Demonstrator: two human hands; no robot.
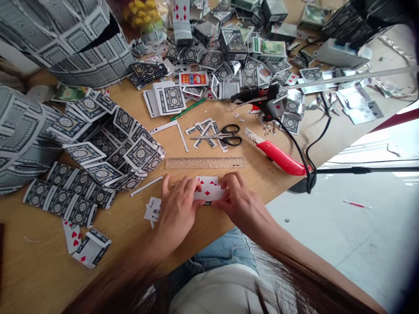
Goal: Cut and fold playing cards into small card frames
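Both hands hold a playing card (207, 193) with red diamonds, just above the near edge of the table. My left hand (180, 207) pinches its left end, and my right hand (238, 198) pinches the right end. A dark patterned strip shows along the card's lower edge between the thumbs. Partly under my left hand lie white card pieces (152, 209) with black print. Beyond the hands rests a clear ruler (205, 162). Behind it are black-handled scissors (225, 135) on cut card strips (201, 128).
A red-handled cutter (281, 158) and a black glue gun (262, 99) with its cord lie to the right. At left stand an open structure of folded cards (140, 152) and large card-covered forms (94, 65). Loose cards and boxes (232, 46) crowd the back.
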